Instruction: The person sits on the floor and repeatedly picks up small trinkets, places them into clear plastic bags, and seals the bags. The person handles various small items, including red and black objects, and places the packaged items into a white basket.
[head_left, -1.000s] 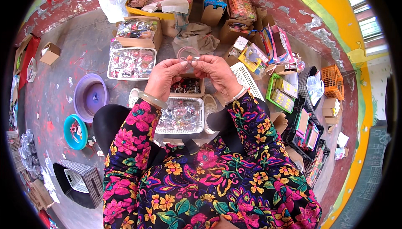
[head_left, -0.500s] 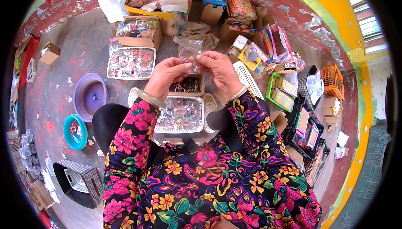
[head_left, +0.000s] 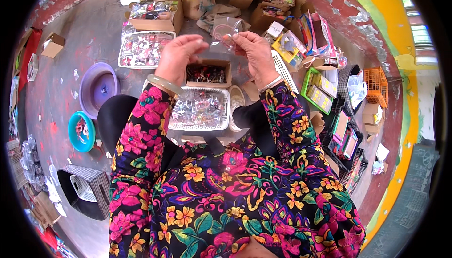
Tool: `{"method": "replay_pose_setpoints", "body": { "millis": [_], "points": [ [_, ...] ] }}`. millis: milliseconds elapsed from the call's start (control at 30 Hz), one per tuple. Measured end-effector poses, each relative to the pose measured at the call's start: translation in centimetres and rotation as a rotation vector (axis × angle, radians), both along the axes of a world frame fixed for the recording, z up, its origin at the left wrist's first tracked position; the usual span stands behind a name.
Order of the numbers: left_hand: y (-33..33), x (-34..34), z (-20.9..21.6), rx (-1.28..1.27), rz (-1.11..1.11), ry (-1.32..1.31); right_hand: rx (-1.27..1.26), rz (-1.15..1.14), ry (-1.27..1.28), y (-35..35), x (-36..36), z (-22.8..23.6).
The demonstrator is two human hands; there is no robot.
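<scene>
In my right hand (head_left: 256,53), thumb and fingers pinch the edge of a small clear plastic bag (head_left: 219,42). A thin pink loop with a small orange-red piece shows in the bag; I cannot tell exactly what it is. My left hand (head_left: 180,54) hovers to the left, apart from the bag, fingers loosely stretched and holding nothing visible. Below the hands stands an open cardboard box (head_left: 228,75) of small dark and red items. Nearer to me, a white plastic basket (head_left: 227,112) between my legs holds several small clear packets.
Another white basket (head_left: 121,55) of packets sits far left, before a cardboard box (head_left: 153,24). Purple (head_left: 86,90) and turquoise (head_left: 71,133) basins stand on the left floor. To the right are a green tray (head_left: 308,84), a black crate (head_left: 351,152) and an orange crate (head_left: 376,90).
My left hand has let go of the bag and drawn away to the left. The right hand keeps the bag, now slightly farther right. The whole view has shifted a little.
</scene>
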State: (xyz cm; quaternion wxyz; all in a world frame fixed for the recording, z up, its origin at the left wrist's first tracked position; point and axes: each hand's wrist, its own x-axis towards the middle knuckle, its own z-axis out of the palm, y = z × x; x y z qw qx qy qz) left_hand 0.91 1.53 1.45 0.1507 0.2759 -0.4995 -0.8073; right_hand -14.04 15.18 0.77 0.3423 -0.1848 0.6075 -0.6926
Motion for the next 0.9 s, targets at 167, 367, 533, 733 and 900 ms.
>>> {"method": "replay_pose_setpoints", "body": {
  "millis": [167,367,533,733,900],
  "points": [
    [-2.8,1.6,1.2,-0.018,0.118,0.172,0.298,0.296,0.162,0.7,0.4,-3.6],
    [-3.5,2.5,1.9,-0.039,0.171,0.254,0.667,0.626,0.597,2.5,4.6,-15.1],
    [-3.3,3.0,1.5,-0.072,0.145,0.212,0.773,0.836,0.778,2.1,9.0,-18.9],
    [-2.9,3.0,1.8,-0.083,0.128,0.215,0.810,0.909,0.815,1.8,11.3,-21.4],
    [-2.5,3.2,2.0,-0.083,0.121,0.208,0.872,0.830,0.901,1.3,9.5,-21.3]
  ]
}}
